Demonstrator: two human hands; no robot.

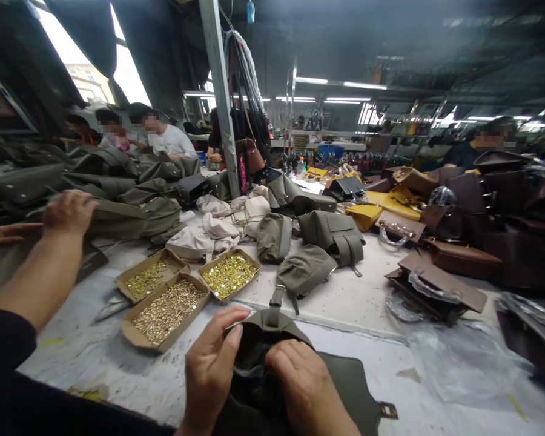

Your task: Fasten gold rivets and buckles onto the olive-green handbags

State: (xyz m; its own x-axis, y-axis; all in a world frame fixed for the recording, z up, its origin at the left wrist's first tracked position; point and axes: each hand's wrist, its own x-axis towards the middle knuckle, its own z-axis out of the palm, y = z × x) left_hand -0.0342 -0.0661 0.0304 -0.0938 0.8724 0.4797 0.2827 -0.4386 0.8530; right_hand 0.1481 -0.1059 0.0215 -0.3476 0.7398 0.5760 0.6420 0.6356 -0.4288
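Note:
An olive-green bag (354, 384) lies at the front edge of the table, its dark mouth facing up. My left hand (213, 363) pinches the left rim of its opening between thumb and fingers. On the right side of the opening, my right hand (302, 381) has its fingers curled over the edge and partly inside. A strap with a buckle (277, 295) sticks up from the bag's far rim, and a metal clasp (388, 410) sits on the flap's tip at the right.
Cardboard trays of small metal parts (166, 315) stand left of centre. Beyond are green bags (333, 233), pale bags (218, 227) and brown bags (463, 254). Clear plastic (467, 357) lies at right. A co-worker's arm (49, 266) reaches in from the left; other people sit behind.

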